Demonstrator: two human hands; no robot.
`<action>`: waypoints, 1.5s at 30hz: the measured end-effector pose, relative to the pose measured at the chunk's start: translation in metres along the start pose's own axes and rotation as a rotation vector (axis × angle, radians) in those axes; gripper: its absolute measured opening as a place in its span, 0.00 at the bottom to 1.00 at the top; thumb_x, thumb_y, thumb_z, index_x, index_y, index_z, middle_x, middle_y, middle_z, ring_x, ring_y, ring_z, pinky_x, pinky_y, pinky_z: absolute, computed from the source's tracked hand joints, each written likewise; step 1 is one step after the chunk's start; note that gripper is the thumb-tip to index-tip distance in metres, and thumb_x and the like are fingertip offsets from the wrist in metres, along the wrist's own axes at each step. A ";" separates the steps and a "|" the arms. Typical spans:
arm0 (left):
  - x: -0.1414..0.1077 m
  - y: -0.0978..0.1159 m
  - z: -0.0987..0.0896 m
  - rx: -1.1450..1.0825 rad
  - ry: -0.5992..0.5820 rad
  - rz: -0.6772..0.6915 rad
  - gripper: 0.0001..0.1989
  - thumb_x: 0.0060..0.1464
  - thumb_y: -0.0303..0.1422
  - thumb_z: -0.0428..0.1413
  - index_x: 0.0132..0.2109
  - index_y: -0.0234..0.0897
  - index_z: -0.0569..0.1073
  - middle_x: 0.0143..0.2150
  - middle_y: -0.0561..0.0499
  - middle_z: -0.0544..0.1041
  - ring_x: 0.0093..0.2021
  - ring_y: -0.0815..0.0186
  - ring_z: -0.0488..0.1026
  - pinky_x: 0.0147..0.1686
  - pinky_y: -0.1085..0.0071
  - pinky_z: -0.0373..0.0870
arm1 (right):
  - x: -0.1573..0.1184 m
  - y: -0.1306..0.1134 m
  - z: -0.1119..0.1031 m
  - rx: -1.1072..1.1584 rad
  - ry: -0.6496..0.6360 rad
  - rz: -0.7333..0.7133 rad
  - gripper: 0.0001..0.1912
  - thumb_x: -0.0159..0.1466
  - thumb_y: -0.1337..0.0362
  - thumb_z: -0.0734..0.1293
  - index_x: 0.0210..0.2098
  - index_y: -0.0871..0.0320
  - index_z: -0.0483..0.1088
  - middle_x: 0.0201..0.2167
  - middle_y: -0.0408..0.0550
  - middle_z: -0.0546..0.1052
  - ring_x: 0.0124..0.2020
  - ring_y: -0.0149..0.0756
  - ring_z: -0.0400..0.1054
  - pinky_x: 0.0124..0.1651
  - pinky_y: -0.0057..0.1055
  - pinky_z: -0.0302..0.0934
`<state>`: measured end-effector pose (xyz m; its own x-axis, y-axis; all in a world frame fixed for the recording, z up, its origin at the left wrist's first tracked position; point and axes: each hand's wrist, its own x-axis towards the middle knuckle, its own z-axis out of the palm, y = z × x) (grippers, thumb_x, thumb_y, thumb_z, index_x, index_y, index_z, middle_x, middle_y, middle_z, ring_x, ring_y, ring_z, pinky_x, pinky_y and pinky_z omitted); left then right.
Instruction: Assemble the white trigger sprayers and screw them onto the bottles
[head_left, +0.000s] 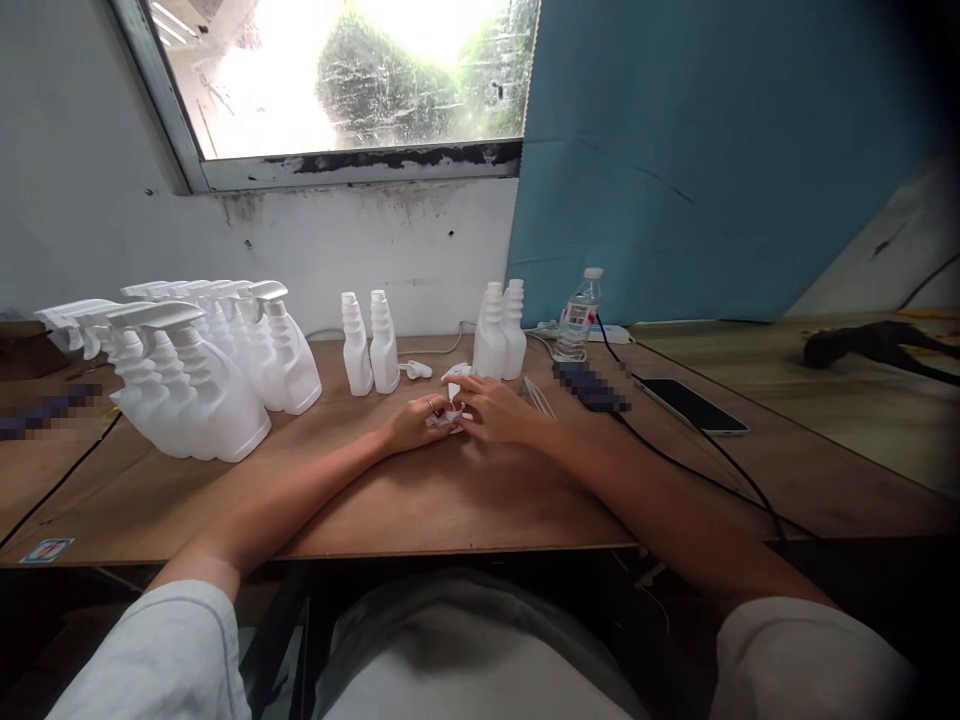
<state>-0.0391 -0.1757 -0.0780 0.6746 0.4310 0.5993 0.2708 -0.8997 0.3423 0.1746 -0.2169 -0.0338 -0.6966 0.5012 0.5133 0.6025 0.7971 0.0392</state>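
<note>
Both hands meet over the middle of the table, closed around a white spray trigger head [453, 392], which the fingers largely cover. My left hand [415, 424], with a ring on one finger, grips it from the left. From the right, my right hand [491, 405] has bent fingers on its top and side. Just beyond the hands lies a loose white nozzle piece [416, 370]. Two white bottles without heads [384, 345] stand behind it to the left. Another pair of open white bottles [491, 335] stands behind my right hand. Thin clear tubes [538, 398] lie beside that hand.
Rows of white spray bottles with trigger heads [217, 390] stand at the left. To the right are a clear water bottle [577, 318], a phone [694, 404], a blurred dark object [592, 387] and black cables [697, 474]. The wooden table's front edge [465, 551] runs close to my body.
</note>
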 end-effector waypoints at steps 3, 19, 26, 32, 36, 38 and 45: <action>-0.001 -0.001 0.001 0.008 -0.002 -0.010 0.13 0.57 0.39 0.56 0.46 0.38 0.70 0.42 0.48 0.77 0.39 0.65 0.74 0.41 0.69 0.71 | 0.000 -0.006 0.001 0.074 -0.019 0.039 0.08 0.61 0.69 0.65 0.40 0.61 0.72 0.63 0.59 0.62 0.49 0.46 0.69 0.53 0.47 0.64; 0.006 0.013 -0.001 0.041 -0.046 -0.079 0.14 0.53 0.36 0.57 0.47 0.39 0.71 0.43 0.49 0.73 0.34 0.69 0.71 0.33 0.74 0.69 | -0.032 0.085 -0.049 0.130 -0.244 0.858 0.13 0.60 0.59 0.66 0.25 0.63 0.72 0.26 0.54 0.77 0.34 0.41 0.71 0.33 0.29 0.61; 0.008 0.014 0.000 0.024 -0.053 -0.101 0.14 0.51 0.35 0.58 0.45 0.39 0.70 0.43 0.50 0.73 0.31 0.71 0.68 0.31 0.75 0.68 | -0.049 0.098 -0.053 0.331 -0.694 1.090 0.16 0.51 0.57 0.74 0.19 0.63 0.70 0.18 0.50 0.73 0.17 0.31 0.66 0.19 0.25 0.55; 0.006 0.016 -0.001 0.036 -0.066 -0.105 0.13 0.54 0.37 0.56 0.46 0.40 0.69 0.43 0.50 0.73 0.33 0.69 0.69 0.34 0.73 0.69 | -0.046 0.092 -0.057 0.398 -0.624 1.157 0.13 0.52 0.64 0.72 0.17 0.62 0.67 0.13 0.46 0.69 0.13 0.28 0.60 0.16 0.25 0.51; 0.004 0.016 -0.001 0.051 -0.098 -0.188 0.21 0.54 0.40 0.57 0.53 0.41 0.67 0.42 0.50 0.74 0.34 0.67 0.71 0.36 0.71 0.70 | -0.038 0.084 -0.066 0.380 -0.317 1.116 0.13 0.60 0.60 0.66 0.22 0.59 0.63 0.13 0.45 0.67 0.13 0.27 0.56 0.16 0.25 0.49; 0.004 0.016 -0.001 0.052 -0.100 -0.219 0.26 0.53 0.41 0.58 0.57 0.41 0.64 0.40 0.51 0.73 0.31 0.68 0.70 0.34 0.71 0.70 | -0.030 0.074 -0.067 0.387 -0.132 1.058 0.12 0.65 0.57 0.60 0.28 0.57 0.59 0.19 0.45 0.70 0.14 0.26 0.58 0.18 0.25 0.50; 0.004 0.012 0.003 0.025 -0.081 -0.204 0.28 0.53 0.41 0.59 0.60 0.42 0.64 0.41 0.50 0.74 0.36 0.66 0.72 0.37 0.70 0.71 | 0.001 0.028 -0.052 0.953 0.378 0.595 0.25 0.59 0.39 0.63 0.37 0.51 0.52 0.28 0.42 0.75 0.23 0.34 0.73 0.28 0.32 0.69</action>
<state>-0.0315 -0.1852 -0.0736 0.6565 0.5987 0.4589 0.4237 -0.7960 0.4322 0.2114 -0.2114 0.0123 -0.1494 0.8743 0.4619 0.1486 0.4817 -0.8637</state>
